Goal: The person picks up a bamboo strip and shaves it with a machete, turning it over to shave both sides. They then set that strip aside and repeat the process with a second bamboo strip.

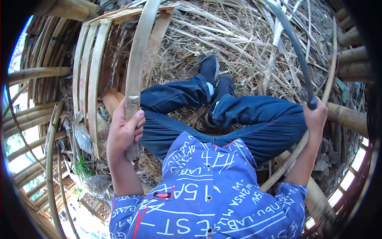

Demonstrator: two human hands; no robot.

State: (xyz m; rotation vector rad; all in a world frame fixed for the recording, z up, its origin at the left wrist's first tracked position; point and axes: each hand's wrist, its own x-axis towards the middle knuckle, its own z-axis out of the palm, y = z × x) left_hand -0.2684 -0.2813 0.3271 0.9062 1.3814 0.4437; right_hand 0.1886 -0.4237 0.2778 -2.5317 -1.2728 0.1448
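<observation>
My left hand (pixel 127 126) is closed round the lower part of a flat, pale bamboo strip (pixel 139 59), which rises past the top edge of the view. On the other side, my right hand (pixel 315 115) grips the end of a long, dark curved rod or blade (pixel 296 44); its far end leaves the frame at the top. The two hands are wide apart, above my crossed legs in blue jeans (pixel 258 115).
A wooden slatted crate (pixel 92 63) stands at the left, beside the strip. Split bamboo pieces and shavings (pixel 246 36) cover the ground ahead. Bamboo poles (pixel 346 119) lie at the right, and bamboo slat walls (pixel 39 71) surround the seat.
</observation>
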